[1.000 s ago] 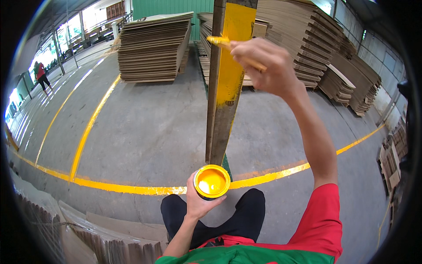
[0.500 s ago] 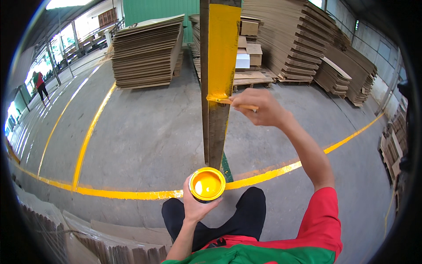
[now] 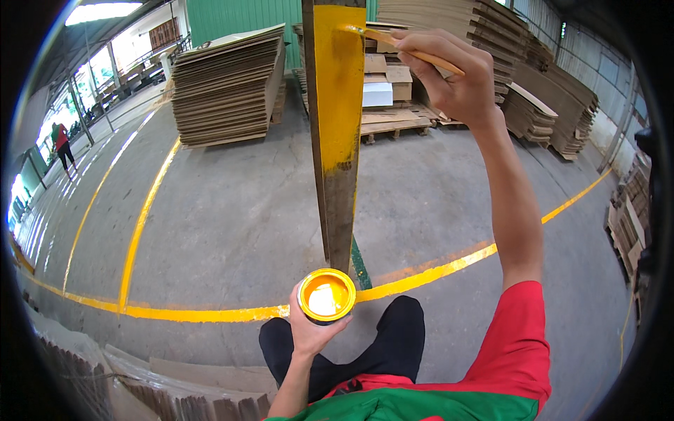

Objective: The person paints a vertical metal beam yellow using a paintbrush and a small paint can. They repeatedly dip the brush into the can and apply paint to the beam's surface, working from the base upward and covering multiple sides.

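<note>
Upright post (image 3: 337, 133) before a seated person. The right hand (image 3: 449, 70), fingers closed on a thin paintbrush (image 3: 393, 38), lays the bristles against the post's top. The left hand (image 3: 312, 330), fingers wrapped round it, holds an open tin of yellow paint (image 3: 326, 295) just below the post's foot. The upper part of the post is coated yellow; the lower part is bare and dark, so roughly half appears left. Behind: brown cardboard stacks (image 3: 228, 88), a white box (image 3: 378, 93) on a pallet, yellow floor lines (image 3: 144, 217).
</note>
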Tool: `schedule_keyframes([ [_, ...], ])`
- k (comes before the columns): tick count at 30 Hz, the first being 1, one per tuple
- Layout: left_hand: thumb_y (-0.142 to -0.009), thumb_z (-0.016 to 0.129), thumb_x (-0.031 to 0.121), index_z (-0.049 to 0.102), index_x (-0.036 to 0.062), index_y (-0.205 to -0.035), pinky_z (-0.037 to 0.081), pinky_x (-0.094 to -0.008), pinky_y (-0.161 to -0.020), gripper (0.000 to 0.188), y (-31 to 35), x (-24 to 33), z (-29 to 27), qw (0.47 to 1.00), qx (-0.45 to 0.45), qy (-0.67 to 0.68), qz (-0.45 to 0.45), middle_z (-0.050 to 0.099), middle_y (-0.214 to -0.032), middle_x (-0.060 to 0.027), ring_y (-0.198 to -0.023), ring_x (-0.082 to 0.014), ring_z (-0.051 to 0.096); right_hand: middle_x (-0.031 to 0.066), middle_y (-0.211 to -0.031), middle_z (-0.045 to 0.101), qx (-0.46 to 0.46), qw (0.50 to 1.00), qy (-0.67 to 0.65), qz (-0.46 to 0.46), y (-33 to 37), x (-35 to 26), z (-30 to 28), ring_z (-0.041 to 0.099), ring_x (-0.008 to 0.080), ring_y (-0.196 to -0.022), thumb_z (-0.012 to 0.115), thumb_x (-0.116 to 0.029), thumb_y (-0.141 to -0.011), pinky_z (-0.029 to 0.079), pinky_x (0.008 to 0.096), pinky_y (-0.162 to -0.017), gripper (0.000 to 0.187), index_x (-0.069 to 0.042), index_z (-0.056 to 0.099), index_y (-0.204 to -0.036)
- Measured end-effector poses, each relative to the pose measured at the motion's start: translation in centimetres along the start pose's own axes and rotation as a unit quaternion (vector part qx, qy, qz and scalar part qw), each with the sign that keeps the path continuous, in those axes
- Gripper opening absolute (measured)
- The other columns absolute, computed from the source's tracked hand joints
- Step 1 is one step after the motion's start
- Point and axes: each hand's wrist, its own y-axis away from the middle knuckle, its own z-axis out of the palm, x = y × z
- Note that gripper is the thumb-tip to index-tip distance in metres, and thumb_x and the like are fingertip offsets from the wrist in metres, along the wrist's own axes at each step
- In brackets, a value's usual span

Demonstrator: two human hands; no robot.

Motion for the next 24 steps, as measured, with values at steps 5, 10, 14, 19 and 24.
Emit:
schedule_keyframes([
  [5,-0.059,0.1,0.011,0.039,0.0002,-0.146,0.046,-0.0389,-0.112,0.106,-0.2,-0.1,-0.1,1.0,0.004,-0.002,-0.004,0.059,-0.135,-0.013,-0.127,-0.0242,0.059,0.0082,-0.108,0.079,-0.02,1.0,-0.006,-0.001,3.1,-0.7,1.7,0.075,0.0199,-0.089,0.077,0.003,-0.086,0.06,0.0317,-0.074,0.023,-0.007,0.076,-0.107],
  [10,-0.059,0.1,0.012,0.039,-0.0001,-0.146,0.046,-0.0391,-0.112,0.107,-0.2,-0.1,-0.1,1.0,0.005,-0.008,0.0,0.059,-0.135,-0.0132,-0.127,-0.0243,0.059,0.0067,-0.105,0.079,-0.074,0.992,-0.069,0.082,6.5,-3.2,1.9,0.076,0.024,-0.093,0.077,-0.002,-0.087,0.061,0.0311,-0.077,0.02,-0.009,0.076,-0.105],
  [14,-0.06,0.1,0.014,0.039,0.0,-0.146,0.045,-0.0394,-0.113,0.107,-0.4,0.2,0.1,1.0,0.001,-0.019,0.003,0.058,-0.136,-0.0135,-0.128,-0.0244,0.058,0.0073,-0.103,0.08,0.052,0.993,-0.075,0.074,4.6,-1.0,1.0,0.077,0.0217,-0.09,0.076,0.001,-0.089,0.061,0.0307,-0.075,0.017,-0.007,0.078,-0.104],
  [19,-0.06,0.1,0.015,0.04,0.0001,-0.146,0.045,-0.0393,-0.112,0.106,-0.5,0.9,0.4,1.0,-0.008,-0.011,0.002,0.058,-0.136,-0.0136,-0.128,-0.025,0.058,0.008,-0.106,0.08,0.042,0.994,-0.06,0.076,4.2,-0.6,2.3,0.077,0.0223,-0.091,0.076,0.0,-0.088,0.061,0.0316,-0.075,0.019,-0.008,0.078,-0.106],
  [24,-0.059,0.101,0.016,0.042,0.0002,-0.145,0.046,-0.0389,-0.111,0.105,-0.5,1.3,0.6,1.0,0.0,0.011,0.013,0.059,-0.134,-0.014,-0.126,-0.026,0.06,0.01,-0.106,0.079,-0.005,0.989,-0.104,0.101,5.3,-1.6,1.1,0.077,0.0231,-0.091,0.077,0.001,-0.087,0.062,0.0304,-0.077,0.024,-0.008,0.078,-0.109],
])
